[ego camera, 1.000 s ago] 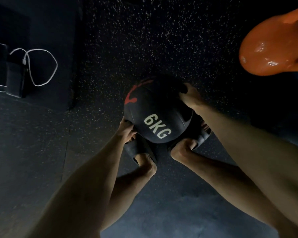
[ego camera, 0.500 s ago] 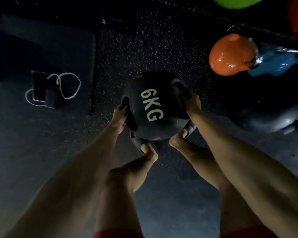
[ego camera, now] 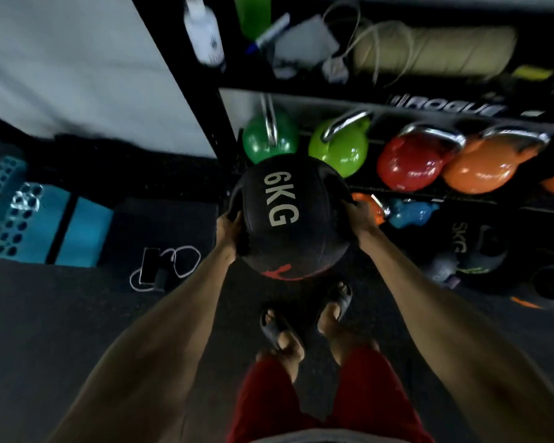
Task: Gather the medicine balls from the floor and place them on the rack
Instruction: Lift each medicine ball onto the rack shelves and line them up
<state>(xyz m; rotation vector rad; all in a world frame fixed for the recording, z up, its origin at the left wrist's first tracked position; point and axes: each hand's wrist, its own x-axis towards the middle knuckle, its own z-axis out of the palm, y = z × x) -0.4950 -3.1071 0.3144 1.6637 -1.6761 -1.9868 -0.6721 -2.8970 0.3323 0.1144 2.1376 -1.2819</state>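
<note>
Ball: I see the medicine ball (ego camera: 293, 219) as round and black with a dull skin; "6KG" runs sideways in pale letters across its top face, a red mark shows along its lower edge, and a recessed grip is cut into each side
Where it is: middle of the frame, held up off the floor (ego camera: 61, 330) between both hands, in front of the rack (ego camera: 205, 91); in the picture its upper edge overlaps the two green kettlebells
Left hand: the left hand (ego camera: 229, 228) is clamped on the ball's left side, fingers curled into the recess there
Right hand: the right hand (ego camera: 360, 219) grips the ball's right side; I read its fingers as hooked over the grip, though the dark hides most of them
Rack: black frame in the upper right; one shelf carries a row of a dark green kettlebell (ego camera: 269, 142), a lime kettlebell (ego camera: 341, 148), a red kettlebell (ego camera: 408, 164) and an orange kettlebell (ego camera: 480, 167)
Upper shelf: a white bottle (ego camera: 203, 33) and a beige roll (ego camera: 435, 49), both blurred
Lower right: a second dark ball (ego camera: 467, 247) marked "5KG" sits low by the rack
Floor, left of centre: a phone (ego camera: 149, 270) with a looped white cable
Person: red shorts (ego camera: 317, 394) and dark sandals, at the bottom of the frame
</note>
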